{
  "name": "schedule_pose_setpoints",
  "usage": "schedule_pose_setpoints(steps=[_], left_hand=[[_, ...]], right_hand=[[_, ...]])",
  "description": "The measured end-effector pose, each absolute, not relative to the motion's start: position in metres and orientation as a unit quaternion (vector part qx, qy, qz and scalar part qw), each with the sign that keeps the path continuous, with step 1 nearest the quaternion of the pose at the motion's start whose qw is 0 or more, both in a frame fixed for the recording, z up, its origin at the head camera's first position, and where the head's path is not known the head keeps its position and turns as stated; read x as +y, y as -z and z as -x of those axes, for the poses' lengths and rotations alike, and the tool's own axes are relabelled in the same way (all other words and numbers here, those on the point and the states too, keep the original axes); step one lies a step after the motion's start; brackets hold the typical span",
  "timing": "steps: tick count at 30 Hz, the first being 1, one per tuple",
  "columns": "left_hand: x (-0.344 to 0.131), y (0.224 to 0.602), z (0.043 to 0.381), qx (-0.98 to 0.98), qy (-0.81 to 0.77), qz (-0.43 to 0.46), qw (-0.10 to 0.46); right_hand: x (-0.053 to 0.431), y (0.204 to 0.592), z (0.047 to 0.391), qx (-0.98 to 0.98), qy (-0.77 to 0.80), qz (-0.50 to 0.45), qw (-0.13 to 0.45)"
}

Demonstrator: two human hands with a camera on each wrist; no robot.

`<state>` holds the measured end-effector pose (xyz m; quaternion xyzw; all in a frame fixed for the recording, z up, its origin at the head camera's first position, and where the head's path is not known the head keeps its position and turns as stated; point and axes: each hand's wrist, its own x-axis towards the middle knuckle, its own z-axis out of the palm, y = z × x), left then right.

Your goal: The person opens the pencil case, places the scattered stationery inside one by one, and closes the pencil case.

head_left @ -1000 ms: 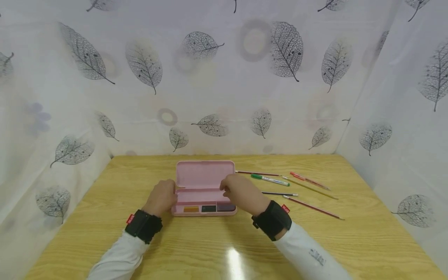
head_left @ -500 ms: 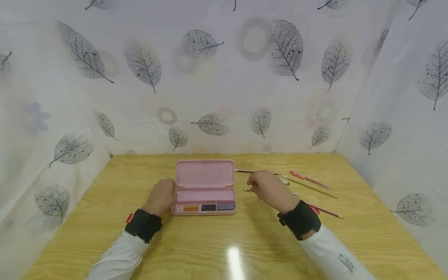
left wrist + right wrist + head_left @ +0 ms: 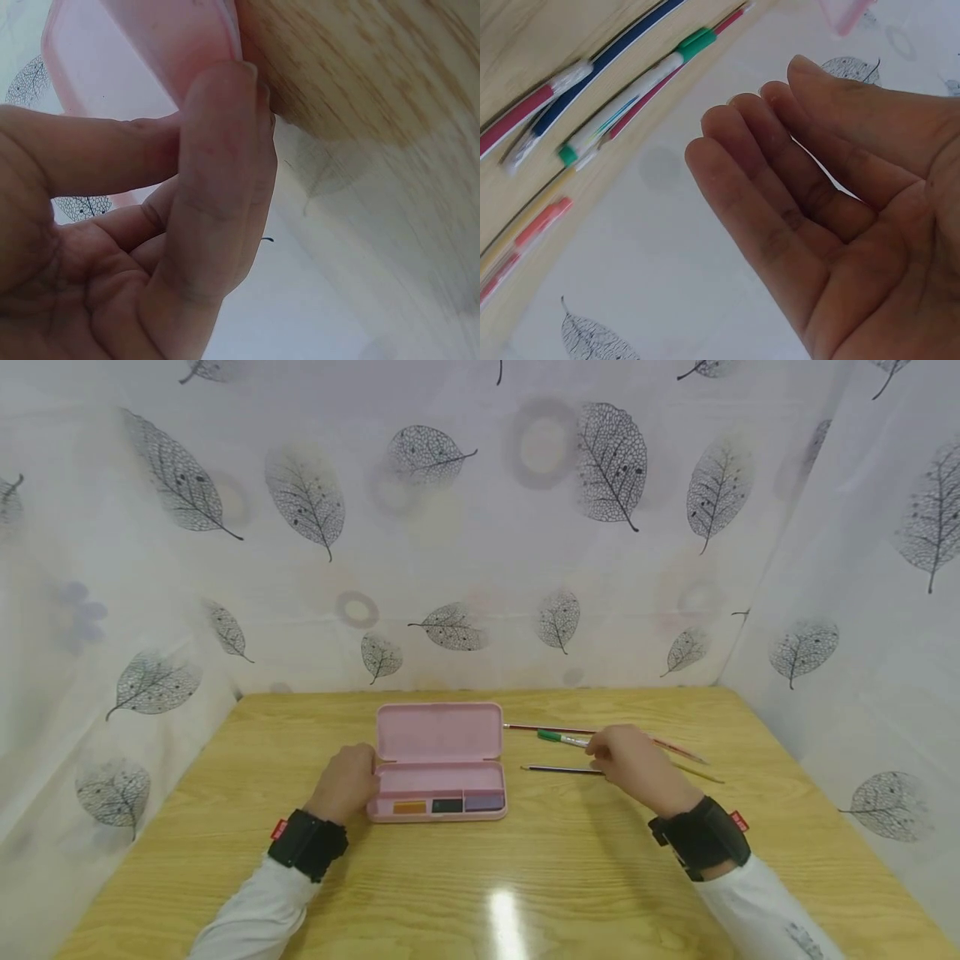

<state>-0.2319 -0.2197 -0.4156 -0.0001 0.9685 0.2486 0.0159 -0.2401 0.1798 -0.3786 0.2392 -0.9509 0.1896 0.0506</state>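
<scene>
A pink pencil case (image 3: 438, 732) lies open on the table, its lid raised at the back. My left hand (image 3: 345, 783) grips its left end; in the left wrist view the thumb and fingers pinch the pink wall (image 3: 176, 45). Farther right, my right hand (image 3: 641, 768) hovers over the loose pens with nothing between its fingers. Near its fingertips are a green-capped marker (image 3: 551, 737) and a dark blue pencil (image 3: 558, 769). The right wrist view shows the palm, with a red pencil (image 3: 517, 116) and an orange-capped pen (image 3: 544, 223) beyond. That hand hides parts of several pens.
Small blocks sit in the case's front compartments: orange (image 3: 409, 807), dark green (image 3: 447, 806) and purple (image 3: 483, 802). A dark red pencil (image 3: 540, 727) lies behind the marker, and a yellow pencil (image 3: 699, 772) sticks out right of my hand. Leaf-patterned cloth (image 3: 480, 527) surrounds the table.
My right hand has moved right, away from the case to over the marker and pencils. The left hand and the case have stayed in place.
</scene>
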Motion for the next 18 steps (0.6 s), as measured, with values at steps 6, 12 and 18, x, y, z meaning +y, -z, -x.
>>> schedule_pose_setpoints(steps=[6,12,18], left_hand=[[-0.220,0.417,0.232,0.969,-0.245,-0.005,0.012],[-0.220,0.416,0.233,0.968,-0.249,0.000,0.018],[-0.220,0.415,0.232,0.970,-0.243,-0.005,0.016]], right_hand=[[0.201,0.380,0.241,-0.957,-0.181,-0.221,0.057],[0.218,0.379,0.238,-0.957,-0.183,-0.213,0.065],[0.233,0.383,0.237,-0.962,-0.178,-0.199,0.055]])
